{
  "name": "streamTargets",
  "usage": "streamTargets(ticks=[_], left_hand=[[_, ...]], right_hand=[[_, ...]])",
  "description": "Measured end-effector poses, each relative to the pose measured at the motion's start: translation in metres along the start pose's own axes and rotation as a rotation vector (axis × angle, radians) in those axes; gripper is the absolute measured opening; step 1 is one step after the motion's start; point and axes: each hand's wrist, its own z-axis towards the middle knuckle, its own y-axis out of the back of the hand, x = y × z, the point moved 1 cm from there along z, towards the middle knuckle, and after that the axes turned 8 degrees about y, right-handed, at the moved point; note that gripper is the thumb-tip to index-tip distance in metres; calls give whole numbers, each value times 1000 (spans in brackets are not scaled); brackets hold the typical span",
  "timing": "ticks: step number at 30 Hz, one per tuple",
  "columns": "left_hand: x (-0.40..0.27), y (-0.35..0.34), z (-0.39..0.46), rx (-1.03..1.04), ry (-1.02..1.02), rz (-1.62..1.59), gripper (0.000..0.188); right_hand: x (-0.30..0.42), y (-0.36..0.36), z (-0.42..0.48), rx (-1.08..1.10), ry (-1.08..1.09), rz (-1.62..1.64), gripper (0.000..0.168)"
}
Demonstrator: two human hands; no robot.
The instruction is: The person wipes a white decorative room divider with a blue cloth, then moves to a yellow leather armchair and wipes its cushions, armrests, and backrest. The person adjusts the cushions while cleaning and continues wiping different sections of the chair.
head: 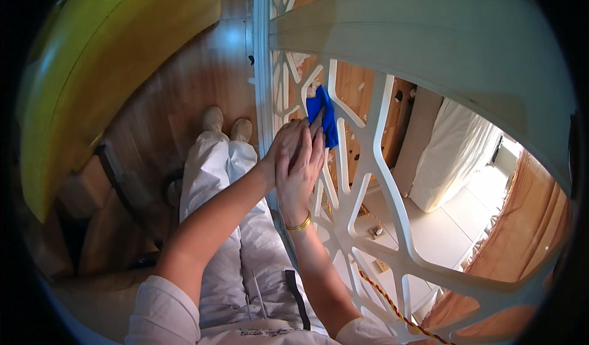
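Observation:
Both hands are together at a white cut-out lattice panel (368, 138), in the middle of the head view. A blue cloth (323, 115) lies against the panel's thin bars, beneath the fingers. My left hand (291, 144) reaches the cloth, its fingers partly hidden by the other hand and the cloth. Beside and partly over it is my right hand (301, 174), fingers extended towards the cloth's lower edge, a gold-coloured bracelet on the wrist. Whether either hand grips the cloth or only presses on it cannot be told.
A wide pale band (414, 36) crosses the lattice at upper right. Through its openings show a white-covered item (453, 156), floor tiles and an orange curtain (520, 216). A twisted red-and-yellow cord (386, 296) runs at lower right. A large yellow curved object (115, 45) stands at left.

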Motion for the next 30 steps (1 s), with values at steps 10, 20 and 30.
streamTargets(ticks=[10,20,30], left_hand=[[0,-38,-50,161,-119,207,56],[-35,-79,-139,346,41,-439,53],[-28,-60,-114,38,-49,-162,54]], right_hand=[[-17,-1,-72,-5,-246,177,54],[4,71,-142,125,-203,44,56],[-30,40,-129,93,-166,244,50]])
